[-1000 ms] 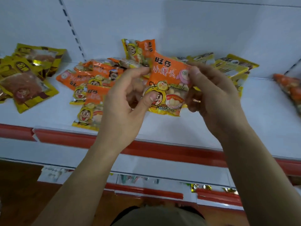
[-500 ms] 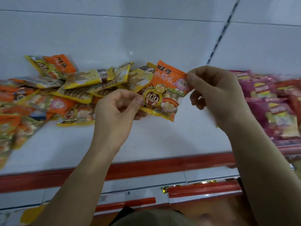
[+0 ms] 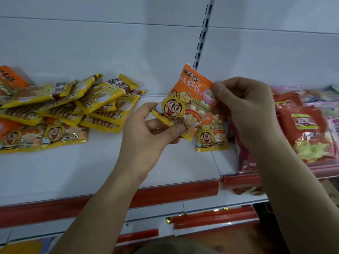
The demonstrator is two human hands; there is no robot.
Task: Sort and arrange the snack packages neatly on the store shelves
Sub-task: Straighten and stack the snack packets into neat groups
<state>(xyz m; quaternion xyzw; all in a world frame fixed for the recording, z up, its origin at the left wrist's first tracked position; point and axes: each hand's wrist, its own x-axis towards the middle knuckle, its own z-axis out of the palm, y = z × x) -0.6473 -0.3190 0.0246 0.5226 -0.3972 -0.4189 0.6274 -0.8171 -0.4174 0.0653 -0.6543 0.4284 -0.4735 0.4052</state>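
An orange snack packet (image 3: 189,92) with a cartoon face hangs tilted above the white shelf (image 3: 91,171). My left hand (image 3: 146,132) pinches its lower left corner between thumb and fingers. My right hand (image 3: 245,110) pinches its right edge. Another packet of the same kind (image 3: 211,138) lies flat on the shelf just below it, partly hidden by the held one. More of these orange packets (image 3: 44,134) lie at the left, under a heap of yellow snack packets (image 3: 73,101).
Red and pink snack bags (image 3: 308,129) fill the neighbouring shelf section at the right. A slotted upright (image 3: 203,32) runs up the white back wall. A red price rail (image 3: 165,195) lines the shelf front, with lower shelves beneath it.
The view has swung right, so the yellow heap now sits further left. Both hands carried the orange packet rightward, over the packet lying near the shelf divider.
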